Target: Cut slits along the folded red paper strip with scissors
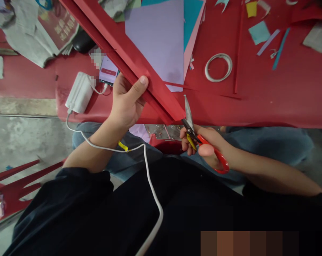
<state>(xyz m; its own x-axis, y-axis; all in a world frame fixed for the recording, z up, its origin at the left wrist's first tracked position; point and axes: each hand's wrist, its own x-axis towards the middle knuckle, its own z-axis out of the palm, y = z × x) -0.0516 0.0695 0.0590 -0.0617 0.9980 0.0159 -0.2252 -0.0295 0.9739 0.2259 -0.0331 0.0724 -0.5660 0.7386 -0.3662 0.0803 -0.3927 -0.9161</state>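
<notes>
My left hand [128, 101] grips a long folded strip of red paper [150, 78], thumb on top and fingers underneath. The strip runs from the top left down to the table's front edge. My right hand [203, 142] holds scissors [191, 129] with red handles, their blades apart and pointing up at the lower end of the strip. One blade lies beside the paper's tip; the other seems to be at or under its edge. Purple paper [161, 39] lies behind the strip, over teal paper [192, 21] and pink paper.
On the red table [270, 103] lie a roll of white tape [218, 67], paper scraps [259, 32], a white power bank [79, 92], a phone [109, 70] and a red booklet [59, 26]. A white cable [147, 170] crosses my left forearm.
</notes>
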